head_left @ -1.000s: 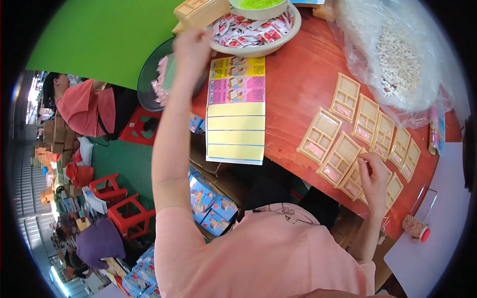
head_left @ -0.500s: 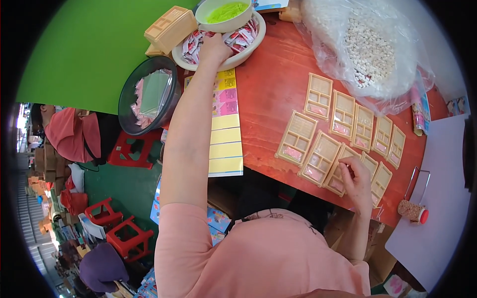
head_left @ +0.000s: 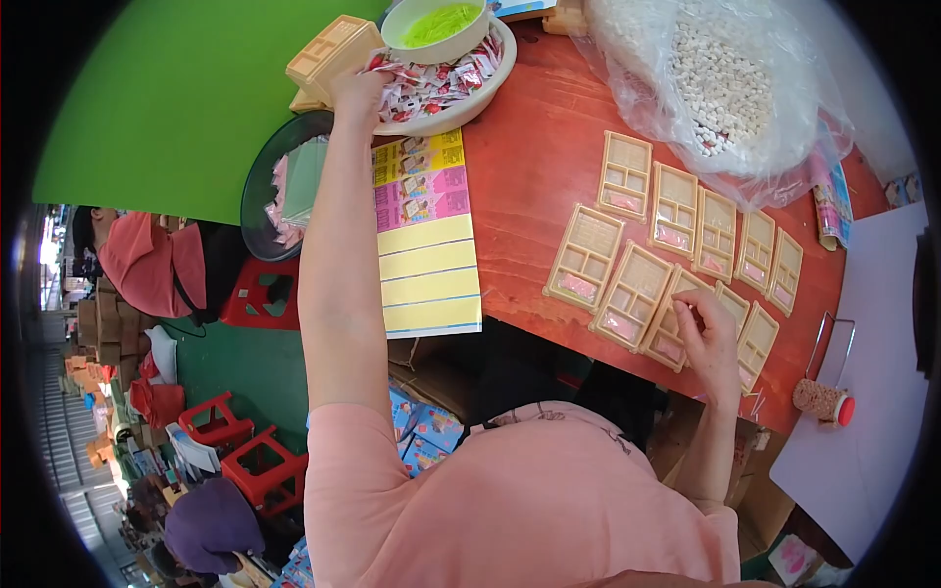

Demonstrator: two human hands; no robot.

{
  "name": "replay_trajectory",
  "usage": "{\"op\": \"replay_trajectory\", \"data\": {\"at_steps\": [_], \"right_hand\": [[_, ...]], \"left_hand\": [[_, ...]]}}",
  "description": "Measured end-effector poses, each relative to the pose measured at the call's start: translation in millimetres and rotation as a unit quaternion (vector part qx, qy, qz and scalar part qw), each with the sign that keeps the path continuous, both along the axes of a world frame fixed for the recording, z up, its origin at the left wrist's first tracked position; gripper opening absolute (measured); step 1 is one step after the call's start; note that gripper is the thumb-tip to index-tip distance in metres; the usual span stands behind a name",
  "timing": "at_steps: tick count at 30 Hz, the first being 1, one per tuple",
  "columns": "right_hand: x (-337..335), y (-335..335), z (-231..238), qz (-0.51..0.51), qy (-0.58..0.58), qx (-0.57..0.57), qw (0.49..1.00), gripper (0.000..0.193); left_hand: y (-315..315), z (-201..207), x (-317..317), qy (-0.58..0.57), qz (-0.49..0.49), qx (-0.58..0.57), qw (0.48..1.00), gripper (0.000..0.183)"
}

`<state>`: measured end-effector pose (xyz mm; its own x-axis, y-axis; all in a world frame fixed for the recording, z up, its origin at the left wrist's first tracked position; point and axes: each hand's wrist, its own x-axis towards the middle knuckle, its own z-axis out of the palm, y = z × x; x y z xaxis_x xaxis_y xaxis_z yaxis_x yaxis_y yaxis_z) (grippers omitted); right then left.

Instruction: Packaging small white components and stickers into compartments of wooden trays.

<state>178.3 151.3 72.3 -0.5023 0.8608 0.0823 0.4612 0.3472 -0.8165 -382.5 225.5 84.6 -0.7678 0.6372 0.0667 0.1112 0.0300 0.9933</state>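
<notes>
While one left hand (head_left: 356, 92) is at one cream basin (head_left: 441, 123) of sachets (head_left: 441, 88), its grip impossible to tell, one right hand (head_left: 710, 341), curled, grip also unclear, is at ten beige trays (head_left: 632, 294), two rows of five, on one red table (head_left: 529, 206).

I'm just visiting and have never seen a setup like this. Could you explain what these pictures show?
There is no robot here: a person works with bare hands, filmed by a wide-angle camera worn on the head, looking down. Its lens bends straight edges. On the red table are divided beige trays, a printed sheet, a clear bag of white pieces, and a cream bowl of small packets. The left hand is at the cream bowl; the right hand is over the trays. Whether either holds anything is hard to tell.
</notes>
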Motion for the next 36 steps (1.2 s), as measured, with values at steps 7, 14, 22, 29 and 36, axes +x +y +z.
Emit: {"op": "replay_trajectory", "data": {"at_steps": [7,14,22,29,36], "right_hand": [[-40.6,18.1,-5.0,0.029,0.076,-0.015,0.997,0.016],[-122.9,30.9,-0.1,-0.031,0.198,-0.280,0.939,0.032],[-125.9,12.3,-41.9,-0.023,0.249,-0.358,0.900,0.029],[-88.1,7.7,-45.8,0.013,0.119,-0.190,0.975,0.022],[-75.7,-4.2,-57.5,0.009,0.063,-0.125,0.990,0.022]], "left_hand": [[-39.1,-0.4,117.5,-0.162,-0.086,0.095,0.978,0.023],[-88.9,-43.4,236.8,-0.223,-0.147,0.118,0.957,0.017],[-118.0,-84.1,293.3,-0.352,-0.072,0.115,0.926,0.017],[-136.7,-105.9,281.8,-0.449,-0.086,0.121,0.881,0.023],[-136.4,-112.1,277.1,-0.479,-0.076,0.131,0.865,0.021]]}}
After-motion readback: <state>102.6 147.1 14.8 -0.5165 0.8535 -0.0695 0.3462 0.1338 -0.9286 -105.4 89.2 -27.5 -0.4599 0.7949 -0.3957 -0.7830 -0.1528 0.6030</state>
